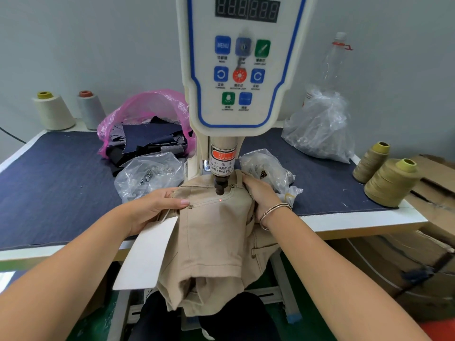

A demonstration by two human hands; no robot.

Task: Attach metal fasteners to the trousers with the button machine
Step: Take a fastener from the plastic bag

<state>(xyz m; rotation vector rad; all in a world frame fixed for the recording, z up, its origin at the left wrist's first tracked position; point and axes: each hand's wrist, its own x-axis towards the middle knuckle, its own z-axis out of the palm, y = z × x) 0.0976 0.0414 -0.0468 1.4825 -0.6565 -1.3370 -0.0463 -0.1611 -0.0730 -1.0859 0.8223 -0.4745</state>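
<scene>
Beige trousers [211, 232] lie under the button machine [236, 77], whose dark punch tip [219, 187] hangs just above the pocket seam. A red laser dot [220, 200] shines on the cloth below the tip. One metal rivet [190, 206] sits at the pocket corner on the left and another rivet [232, 186] on the right. My left hand [157, 205] grips the trousers' left edge, thumb on top beside the rivet. My right hand [261, 193] holds the right side of the waistband, fingers curled over the fabric. A white card tag [147, 254] hangs from the trousers.
Two clear bags of metal fasteners [147, 174] [266, 168] flank the machine on the denim-covered table [56, 183]. A pink bag of fabric scraps [145, 126] and a big clear bag [320, 126] lie behind. Thread cones [391, 180] stand at the right and at the far left [53, 110]. Cardboard boxes [418, 267] stand at the right.
</scene>
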